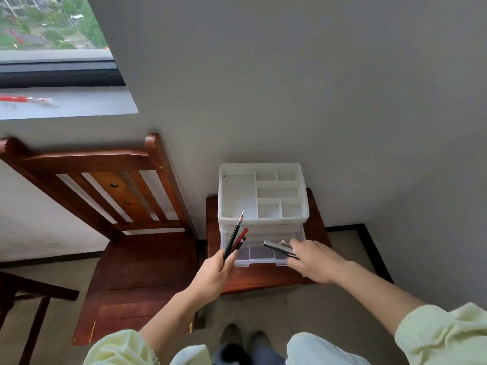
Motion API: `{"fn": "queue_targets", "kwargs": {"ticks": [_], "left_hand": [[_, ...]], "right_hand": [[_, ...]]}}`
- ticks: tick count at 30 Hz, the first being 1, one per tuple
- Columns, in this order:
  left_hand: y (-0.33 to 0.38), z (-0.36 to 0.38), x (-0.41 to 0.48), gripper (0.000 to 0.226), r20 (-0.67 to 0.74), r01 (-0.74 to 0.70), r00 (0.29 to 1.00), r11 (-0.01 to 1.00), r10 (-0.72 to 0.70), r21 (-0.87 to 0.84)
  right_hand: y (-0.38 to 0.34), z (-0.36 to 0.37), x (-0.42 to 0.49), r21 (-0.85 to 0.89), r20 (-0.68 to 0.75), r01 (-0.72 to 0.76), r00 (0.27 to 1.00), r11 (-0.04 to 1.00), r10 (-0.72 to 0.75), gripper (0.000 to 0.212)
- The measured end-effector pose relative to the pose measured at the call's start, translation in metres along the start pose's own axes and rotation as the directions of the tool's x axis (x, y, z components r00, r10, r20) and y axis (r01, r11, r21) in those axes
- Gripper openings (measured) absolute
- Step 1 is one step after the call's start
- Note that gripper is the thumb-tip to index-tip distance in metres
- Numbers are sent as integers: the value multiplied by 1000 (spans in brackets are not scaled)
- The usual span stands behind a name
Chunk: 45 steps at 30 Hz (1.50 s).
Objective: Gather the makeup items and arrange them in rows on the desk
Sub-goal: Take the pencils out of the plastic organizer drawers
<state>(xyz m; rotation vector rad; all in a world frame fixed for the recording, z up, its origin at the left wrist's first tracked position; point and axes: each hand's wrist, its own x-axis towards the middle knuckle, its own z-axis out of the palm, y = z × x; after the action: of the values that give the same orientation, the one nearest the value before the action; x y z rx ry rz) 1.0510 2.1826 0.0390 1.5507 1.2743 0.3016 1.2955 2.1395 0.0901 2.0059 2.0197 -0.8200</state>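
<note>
View from the head of a person standing and looking down at a white plastic organiser [259,222] that sits on a small wooden stool [263,279] pushed against a grey wall [290,88]. The left hand [213,275] grips a fan of cosmetic pencils [237,237] (one black, one red, one darker), tips pointing up and away. The right hand [313,262] is curled over a few slim dark sticks [276,247], holding them just above the organiser's pulled-out lower drawer [259,262]. The open compartments on top show nothing in them; what remains in the drawer is too faint to tell. Gathering looks well under way, yet no desk is in view, so carrying the items over and laying them in rows is all still to do. Both hands are already occupied, which leaves little grip to spare for more. For moving room: a wooden chair [147,272] stands close on the left, its seat edge almost meeting the stool, and the wall closes off the far side and the right — the open way out seems to be backward, toward the person's own feet. A window [47,27] sits high on the left
</note>
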Motion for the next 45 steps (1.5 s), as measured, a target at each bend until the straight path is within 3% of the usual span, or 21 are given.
{"fn": "queue_targets", "kwargs": {"ticks": [5,11,15,22,26,29,36,39,42,45], "left_hand": [[1,8,2,34,-32,-60,997,993,64,104],[-2,10,13,34,-22,-42,999,987,46,158],[-3,13,28,22,32,-232,971,910,235,344],[6,7,54,70,118,-292,955,809,270,511],[13,13,54,29,114,-255,967,830,229,496],[26,18,55,26,113,-234,972,901,207,366],[76,43,63,28,244,-342,926,915,289,214],[98,57,67,34,382,-441,851,885,361,146],[117,82,55,37,515,-494,770,863,376,108],[123,124,24,37,648,-465,681,885,341,24]], "right_hand": [[3,34,-12,166,-47,-77,995,983,86,18],[6,55,-7,273,-156,-154,967,950,202,19],[12,44,5,215,-214,-178,951,960,224,33],[24,26,24,129,-230,-177,952,976,203,32],[28,24,22,185,-205,-183,954,966,220,29],[32,27,13,309,-238,-206,928,929,285,23],[30,29,-30,567,-324,-269,796,778,512,18],[21,42,-56,745,-343,-237,665,623,663,21],[3,60,-89,876,-294,-155,579,457,760,6],[-21,81,-141,936,-213,-158,455,314,865,17]]}}
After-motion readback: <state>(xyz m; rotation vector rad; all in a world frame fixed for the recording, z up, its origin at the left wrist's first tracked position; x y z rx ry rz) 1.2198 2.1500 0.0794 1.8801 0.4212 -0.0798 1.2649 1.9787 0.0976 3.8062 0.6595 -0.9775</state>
